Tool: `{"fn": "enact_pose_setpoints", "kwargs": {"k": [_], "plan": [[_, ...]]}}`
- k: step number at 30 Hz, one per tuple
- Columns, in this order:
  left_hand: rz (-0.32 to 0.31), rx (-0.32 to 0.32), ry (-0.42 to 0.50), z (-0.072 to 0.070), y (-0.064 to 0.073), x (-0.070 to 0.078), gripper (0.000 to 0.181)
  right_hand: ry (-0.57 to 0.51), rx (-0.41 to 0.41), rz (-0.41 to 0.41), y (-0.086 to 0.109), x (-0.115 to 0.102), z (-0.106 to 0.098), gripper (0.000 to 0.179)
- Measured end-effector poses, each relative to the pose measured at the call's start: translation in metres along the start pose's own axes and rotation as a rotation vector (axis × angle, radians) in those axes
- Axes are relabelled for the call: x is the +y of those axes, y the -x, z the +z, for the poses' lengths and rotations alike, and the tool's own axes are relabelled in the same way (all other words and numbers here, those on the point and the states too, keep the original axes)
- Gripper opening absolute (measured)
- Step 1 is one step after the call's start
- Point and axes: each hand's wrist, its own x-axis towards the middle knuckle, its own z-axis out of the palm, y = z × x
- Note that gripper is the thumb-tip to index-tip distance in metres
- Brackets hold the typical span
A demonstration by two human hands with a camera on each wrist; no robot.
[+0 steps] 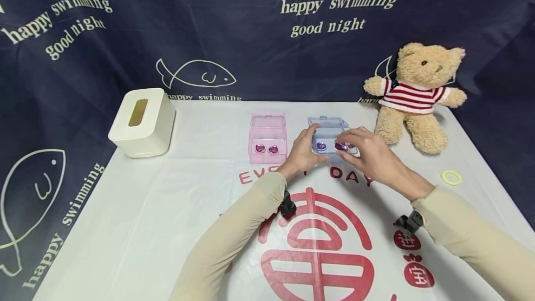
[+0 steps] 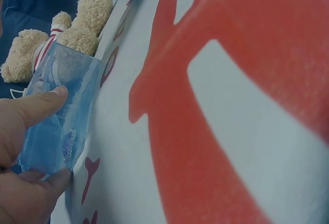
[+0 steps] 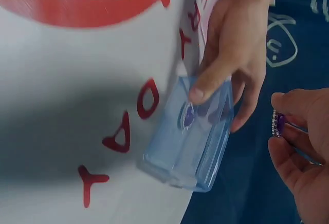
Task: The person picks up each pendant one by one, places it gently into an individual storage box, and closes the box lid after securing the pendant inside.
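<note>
My left hand (image 1: 300, 153) grips the left side of a clear blue plastic box (image 3: 172, 149), its thumb along the near side. The box's hinged lid (image 1: 327, 121) stands open at the back. Inside lies an oval purple gem earring (image 1: 321, 146) with a sparkly rim, showing through the wall. Over the box's right half, my right hand (image 1: 368, 152) pinches a second purple gem earring (image 3: 279, 125) between thumb and fingertip. To the left stands a clear pink box (image 1: 268, 133), lid up, with two magenta gem earrings (image 1: 273, 149) inside.
A teddy bear (image 1: 418, 73) in a striped sweater sits at the back right. Near the right edge lies a yellow ring (image 1: 451, 178). A white tissue box (image 1: 144, 124) stands at the back left of the white-covered table (image 1: 138, 217), before a dark blue curtain (image 1: 267, 36).
</note>
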Motion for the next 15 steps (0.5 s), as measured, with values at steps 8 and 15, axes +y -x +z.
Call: {"fn": "enact_pose_setpoints", "kwargs": {"k": [8, 15], "plan": [[0.003, -0.003, -0.003, 0.001, -0.001, -0.001, 0.096, -0.003, -0.059, 0.052, -0.013, 0.029, 0.013, 0.018], [-0.013, -0.005, 0.003, 0.0, 0.0, 0.0, 0.097, -0.031, -0.17, 0.155, -0.021, 0.047, 0.025, 0.019]]}}
